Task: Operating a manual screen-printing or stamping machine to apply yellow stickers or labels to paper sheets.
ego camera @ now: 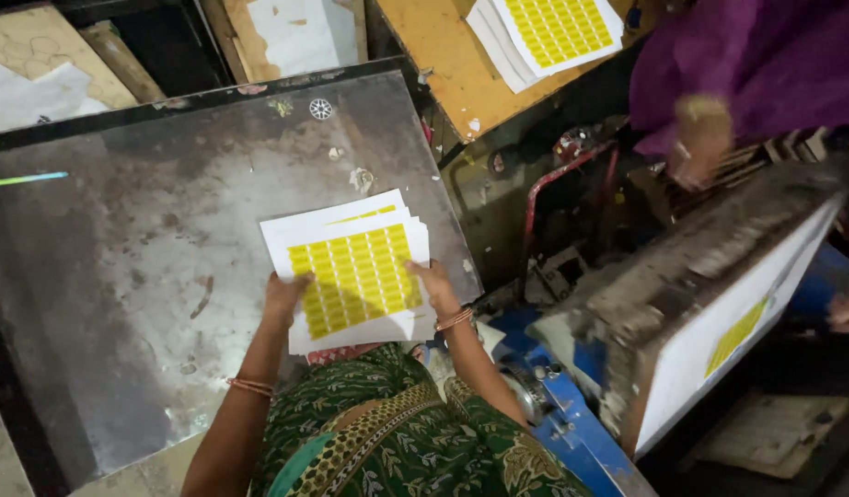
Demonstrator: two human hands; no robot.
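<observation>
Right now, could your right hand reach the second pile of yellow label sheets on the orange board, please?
Probably not without leaning. The right hand grips the near stack of sheets on the metal table, while the far pile lies well beyond the table's edge, across a gap.

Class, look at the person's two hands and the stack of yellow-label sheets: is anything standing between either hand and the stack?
Nothing visible. The left hand grips the stack of sheets at its left edge, the right hand at its right edge, both in direct contact, over the metal table.
</observation>
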